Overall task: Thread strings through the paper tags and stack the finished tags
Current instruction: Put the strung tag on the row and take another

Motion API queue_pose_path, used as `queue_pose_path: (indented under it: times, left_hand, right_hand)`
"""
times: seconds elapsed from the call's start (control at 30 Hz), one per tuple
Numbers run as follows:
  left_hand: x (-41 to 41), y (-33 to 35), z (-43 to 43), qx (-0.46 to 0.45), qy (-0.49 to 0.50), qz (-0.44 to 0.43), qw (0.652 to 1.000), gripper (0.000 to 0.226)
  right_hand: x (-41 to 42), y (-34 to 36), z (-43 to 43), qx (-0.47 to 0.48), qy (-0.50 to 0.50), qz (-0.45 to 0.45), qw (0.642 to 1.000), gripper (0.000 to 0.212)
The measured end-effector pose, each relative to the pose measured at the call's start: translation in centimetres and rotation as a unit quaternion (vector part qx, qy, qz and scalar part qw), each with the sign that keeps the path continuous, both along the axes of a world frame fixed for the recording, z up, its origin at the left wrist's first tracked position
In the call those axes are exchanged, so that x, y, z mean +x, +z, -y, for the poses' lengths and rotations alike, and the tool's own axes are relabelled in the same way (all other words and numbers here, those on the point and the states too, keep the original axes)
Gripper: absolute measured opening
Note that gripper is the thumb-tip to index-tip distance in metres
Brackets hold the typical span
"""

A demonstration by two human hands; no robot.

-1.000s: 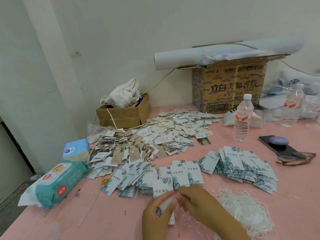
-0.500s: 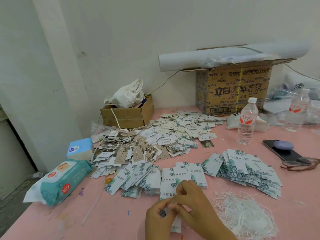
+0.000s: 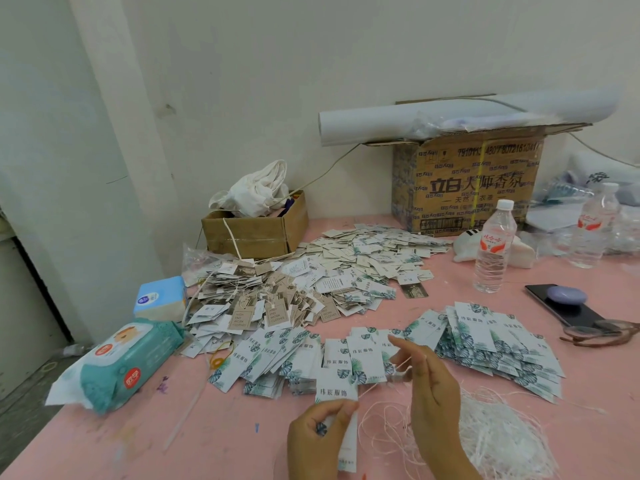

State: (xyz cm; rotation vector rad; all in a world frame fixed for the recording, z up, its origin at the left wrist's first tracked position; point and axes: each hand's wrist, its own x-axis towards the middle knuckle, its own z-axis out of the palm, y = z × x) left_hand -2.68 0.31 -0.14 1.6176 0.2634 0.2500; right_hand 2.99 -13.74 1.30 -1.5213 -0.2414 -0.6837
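Observation:
My left hand point(image 3: 320, 439) grips a white paper tag point(image 3: 336, 386) with a leaf print, held upright near the table's front edge. My right hand point(image 3: 427, 386) is raised to its right and pinches a thin white string point(image 3: 377, 384) that runs taut from the tag's edge up to the fingers. A tangle of loose white strings point(image 3: 498, 434) lies at the front right. Unthreaded leaf-print tags are spread in rows point(image 3: 277, 358) just beyond my hands, and more lie in a fanned pile point(image 3: 498, 344) to the right. Threaded tags lie heaped point(image 3: 263, 299) at mid left.
On the pink table point(image 3: 173, 427): a wet-wipes pack point(image 3: 117, 365) and tissue box point(image 3: 161, 299) at left, a small carton point(image 3: 256, 230) and a big printed carton point(image 3: 474, 188) at the back, a water bottle point(image 3: 493, 247), a phone point(image 3: 568, 306) and glasses point(image 3: 602, 332) at right.
My right hand has lifted up and to the right away from the left hand, drawing the string out from the tag. The left hand keeps hold of the tag.

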Motion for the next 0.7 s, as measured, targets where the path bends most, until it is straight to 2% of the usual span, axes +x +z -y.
queue_pose_path:
  times: [0.17, 0.23, 0.27, 0.33, 0.43, 0.53, 0.6, 0.7]
  left_hand:
    - [0.2, -0.3, 0.1, 0.009, 0.017, -0.002, 1.0, 0.01]
    - [0.3, -0.4, 0.1, 0.009, 0.025, -0.003, 1.0, 0.011]
    - [0.3, -0.4, 0.1, 0.006, 0.028, -0.003, 1.0, 0.01]
    - [0.3, -0.4, 0.0, -0.008, 0.038, -0.001, 0.999, 0.008]
    - [0.4, -0.4, -0.1, -0.031, 0.055, 0.005, 0.998, 0.007]
    - [0.4, -0.6, -0.2, -0.037, 0.067, 0.021, 0.997, 0.013]
    - [0.5, -0.7, -0.3, -0.032, 0.065, 0.031, 0.997, 0.018]
    - [0.5, -0.7, -0.3, -0.022, 0.063, 0.034, 0.997, 0.022]
  right_hand:
    - [0.8, 0.2, 1.3, 0.207, 0.057, -0.093, 0.972, 0.036]
    - [0.9, 0.3, 1.4, 0.251, 0.104, -0.123, 0.954, 0.035]
    - [0.9, 0.2, 1.3, 0.243, 0.125, -0.139, 0.952, 0.034]
    - [0.7, 0.0, 0.8, 0.156, 0.155, -0.152, 0.964, 0.036]
    - [0.2, -0.4, -0.1, -0.07, 0.154, -0.091, 0.981, 0.029]
    - [-0.1, -0.9, -0.6, -0.273, 0.169, -0.05, 0.946, 0.016]
    - [-0.3, -0.9, -0.8, -0.316, 0.197, -0.062, 0.926, 0.022]
    - [-0.5, -0.8, -1.0, -0.312, 0.185, -0.071, 0.929, 0.019]
